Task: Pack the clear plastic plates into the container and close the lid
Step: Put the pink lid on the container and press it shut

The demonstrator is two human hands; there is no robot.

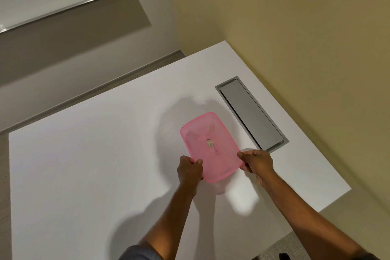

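At the middle of the white bench (84,164), a pink translucent lid (210,146) lies flat over what appears to be the container, whose body is hidden beneath it. The lid's long axis runs from about eleven o'clock to five o'clock, and a small round vent or sticker sits near its centre. Both hands work its near end: the left hand (189,168) is curled shut on the corner at seven o'clock of the lid, thumb on top, while the right hand (256,161) pinches the corner at four o'clock, fingers wrapped under the rim. Gripping the two near corners likely lets the person press or seat the lid evenly, so the step in hand looks like closing. Clear plates cannot be made out through the pink plastic; faint shapes show, but nothing certain. A grey recessed cable hatch (251,114) sits just beside the lid at two o'clock, apart from it. The lid lies between the hands and stretches away from them.
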